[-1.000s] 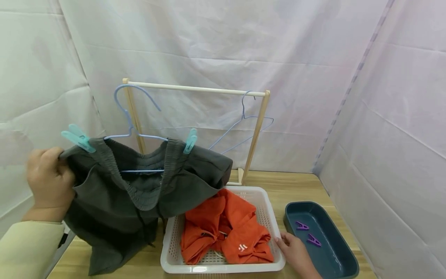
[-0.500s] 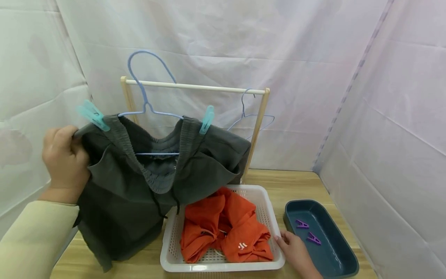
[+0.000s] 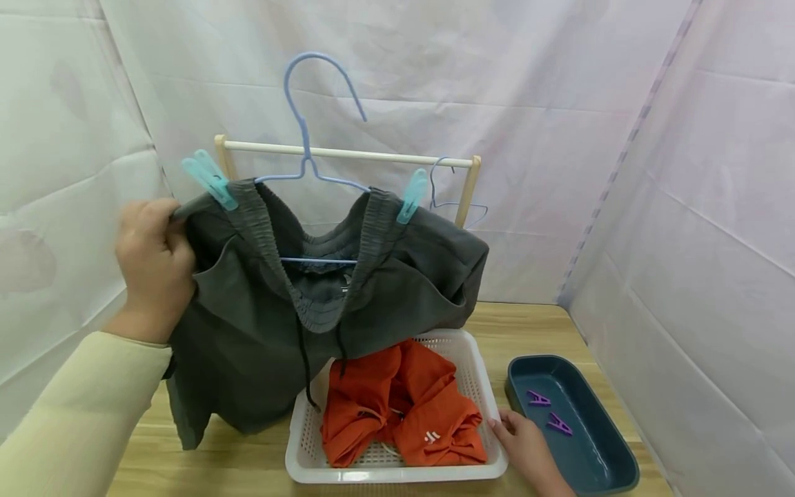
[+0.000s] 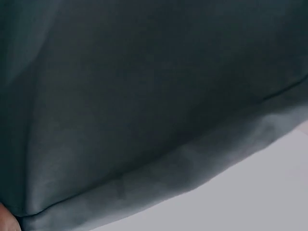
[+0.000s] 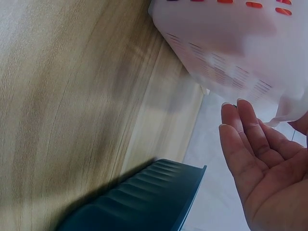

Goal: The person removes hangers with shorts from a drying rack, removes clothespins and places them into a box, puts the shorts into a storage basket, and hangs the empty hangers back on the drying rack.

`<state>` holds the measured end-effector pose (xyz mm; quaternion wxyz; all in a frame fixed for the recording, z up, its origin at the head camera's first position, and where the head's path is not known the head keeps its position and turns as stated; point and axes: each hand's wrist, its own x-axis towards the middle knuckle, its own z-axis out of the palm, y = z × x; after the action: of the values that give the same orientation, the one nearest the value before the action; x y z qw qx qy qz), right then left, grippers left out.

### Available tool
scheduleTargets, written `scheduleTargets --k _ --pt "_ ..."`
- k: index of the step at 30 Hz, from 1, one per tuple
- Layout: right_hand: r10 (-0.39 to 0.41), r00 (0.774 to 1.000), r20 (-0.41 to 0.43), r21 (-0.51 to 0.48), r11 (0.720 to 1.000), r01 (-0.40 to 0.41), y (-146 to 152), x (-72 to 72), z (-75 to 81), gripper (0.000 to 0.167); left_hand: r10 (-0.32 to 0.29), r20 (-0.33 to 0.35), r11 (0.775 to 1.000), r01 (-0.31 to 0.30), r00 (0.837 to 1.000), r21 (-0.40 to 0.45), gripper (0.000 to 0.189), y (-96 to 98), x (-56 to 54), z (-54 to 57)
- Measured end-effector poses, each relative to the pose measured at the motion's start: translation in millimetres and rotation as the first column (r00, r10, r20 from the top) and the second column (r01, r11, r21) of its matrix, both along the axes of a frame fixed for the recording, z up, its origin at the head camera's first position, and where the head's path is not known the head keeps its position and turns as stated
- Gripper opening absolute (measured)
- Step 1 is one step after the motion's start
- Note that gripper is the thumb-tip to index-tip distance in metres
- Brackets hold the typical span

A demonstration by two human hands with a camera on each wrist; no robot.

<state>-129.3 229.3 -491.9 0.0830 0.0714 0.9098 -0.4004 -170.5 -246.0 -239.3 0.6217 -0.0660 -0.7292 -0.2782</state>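
My left hand (image 3: 152,266) grips the left end of dark grey drawstring shorts (image 3: 248,345), holding them up over the table and the rear of a white basket. The shorts hang on a blue wire hanger (image 3: 304,148), fixed by two turquoise clothespins (image 3: 211,181) at the waistband. The hanger's hook stands free in front of the rack bar. In the left wrist view, grey cloth and its hem fill most of the frame. My right hand (image 3: 528,449) holds the right rim of the white basket (image 3: 487,386), thumb over the rim and fingers outside. Inside lies an orange garment (image 3: 428,407).
Behind the shorts stands a drying rack (image 3: 397,159) of light wood with a white bar. A second blue hanger (image 3: 435,186) hangs at its right end. A dark teal tray (image 3: 596,449) with two purple clothespins (image 3: 559,424) sits right of the basket.
My left hand has lifted the shorts and their hanger and carried them right, so the hook rises above the bar. My right hand stays at the basket rim.
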Motion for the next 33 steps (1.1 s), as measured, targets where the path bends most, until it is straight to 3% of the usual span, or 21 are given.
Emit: scheduleTargets --k 14,21,27,33 --pt "-0.001 1.000 -0.015 -0.015 1.000 0.001 -1.6 3.2 2.1 0.037 -0.060 0.002 0.998 0.060 0.998 -0.003 0.024 24.0 -8.5 25.4" --pt "0.019 0.997 -0.080 -0.003 1.000 -0.019 -0.1 4.0 0.1 0.032 -0.115 0.001 0.993 0.115 0.993 -0.012 0.022 38.7 -13.5 36.1" --pt "0.015 0.996 -0.092 0.005 1.000 -0.015 -0.1 5.8 -0.8 0.031 -0.125 0.020 0.992 0.125 0.992 0.033 0.025 49.8 -17.6 35.0" --pt "0.009 0.996 -0.084 -0.001 1.000 -0.009 -0.9 6.1 0.0 0.032 -0.129 0.070 0.992 0.128 0.989 0.012 0.023 54.6 -14.7 22.8"
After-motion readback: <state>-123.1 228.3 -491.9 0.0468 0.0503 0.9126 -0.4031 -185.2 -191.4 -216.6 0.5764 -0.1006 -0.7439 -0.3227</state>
